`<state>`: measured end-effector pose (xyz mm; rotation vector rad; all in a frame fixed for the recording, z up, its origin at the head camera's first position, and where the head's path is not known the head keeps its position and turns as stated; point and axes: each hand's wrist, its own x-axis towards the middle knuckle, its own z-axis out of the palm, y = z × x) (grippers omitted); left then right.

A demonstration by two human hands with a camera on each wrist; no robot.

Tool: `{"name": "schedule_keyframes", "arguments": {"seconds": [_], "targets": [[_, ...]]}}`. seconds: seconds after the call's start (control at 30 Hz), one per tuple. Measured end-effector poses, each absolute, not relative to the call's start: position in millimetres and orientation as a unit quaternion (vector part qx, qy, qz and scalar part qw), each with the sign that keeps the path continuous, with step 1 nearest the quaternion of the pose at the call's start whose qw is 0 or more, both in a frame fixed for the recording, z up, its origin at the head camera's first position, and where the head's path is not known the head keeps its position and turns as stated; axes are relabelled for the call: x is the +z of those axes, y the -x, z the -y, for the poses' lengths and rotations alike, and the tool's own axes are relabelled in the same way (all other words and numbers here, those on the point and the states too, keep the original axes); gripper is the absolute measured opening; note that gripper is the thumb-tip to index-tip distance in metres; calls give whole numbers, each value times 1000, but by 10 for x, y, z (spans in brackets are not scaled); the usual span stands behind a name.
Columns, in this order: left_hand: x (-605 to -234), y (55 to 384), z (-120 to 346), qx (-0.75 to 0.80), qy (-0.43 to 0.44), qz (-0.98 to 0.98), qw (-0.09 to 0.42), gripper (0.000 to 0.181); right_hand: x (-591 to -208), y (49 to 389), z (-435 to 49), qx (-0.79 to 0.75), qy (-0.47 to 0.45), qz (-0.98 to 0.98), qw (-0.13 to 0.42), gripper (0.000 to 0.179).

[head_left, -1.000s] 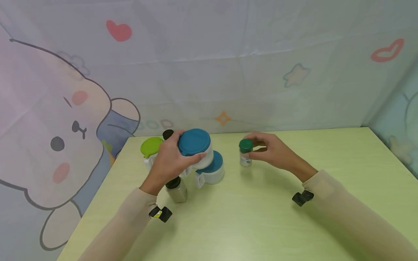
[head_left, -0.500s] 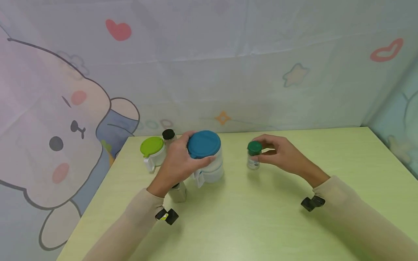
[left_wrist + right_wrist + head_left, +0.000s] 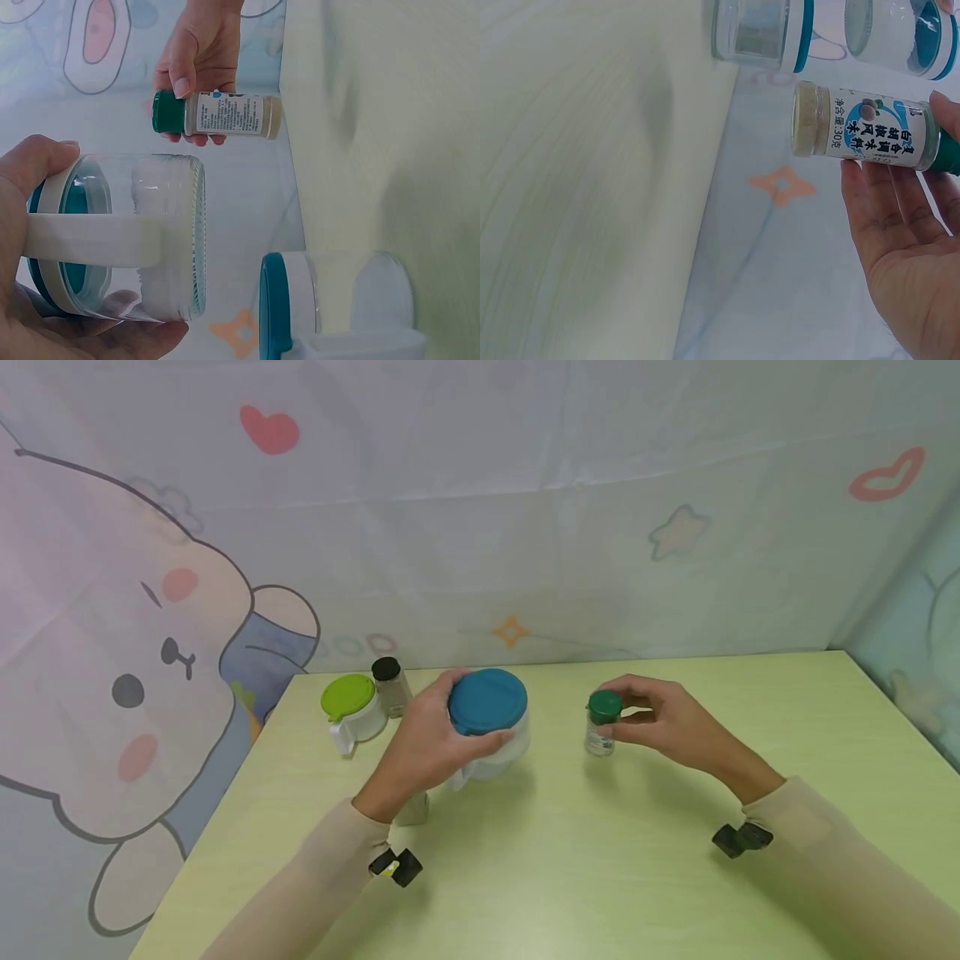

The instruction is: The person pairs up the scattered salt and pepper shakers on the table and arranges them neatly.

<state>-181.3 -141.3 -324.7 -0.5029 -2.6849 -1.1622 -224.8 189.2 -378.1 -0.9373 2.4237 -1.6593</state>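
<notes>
My left hand (image 3: 427,743) grips a clear seasoning jar (image 3: 489,702) round its blue lid. In the left wrist view this jar (image 3: 169,247) has a white handle and white contents, and is held off the table. A second blue-lidded jar (image 3: 300,307) stands below it on the table, mostly hidden in the head view. My right hand (image 3: 671,727) pinches a spice bottle (image 3: 601,742) near its green cap, thumb on one side and fingers on the other. In the right wrist view the labelled bottle (image 3: 874,127) is upright, its base apart from the table.
A green-lidded jar (image 3: 349,697) with a white handle stands at the back left of the table (image 3: 570,877). Beside it is a black-capped bottle (image 3: 392,687). Another bottle (image 3: 412,810) is partly covered by my left wrist. A printed cloth (image 3: 450,527) hangs behind.
Both hands have moved right and slightly nearer, carrying the blue-lidded jar and the green-capped bottle. The held jar now covers most of the second blue-lidded jar. The black-capped bottle at the back is uncovered.
</notes>
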Motion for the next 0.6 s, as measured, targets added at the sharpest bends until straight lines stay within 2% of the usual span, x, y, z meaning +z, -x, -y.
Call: {"name": "schedule_keyframes", "arguments": {"seconds": [0.6], "targets": [[-3371,1716,1178,-433,181,881,62,82,-3755,2078,-2075,-528,295,-797,11,35]]}}
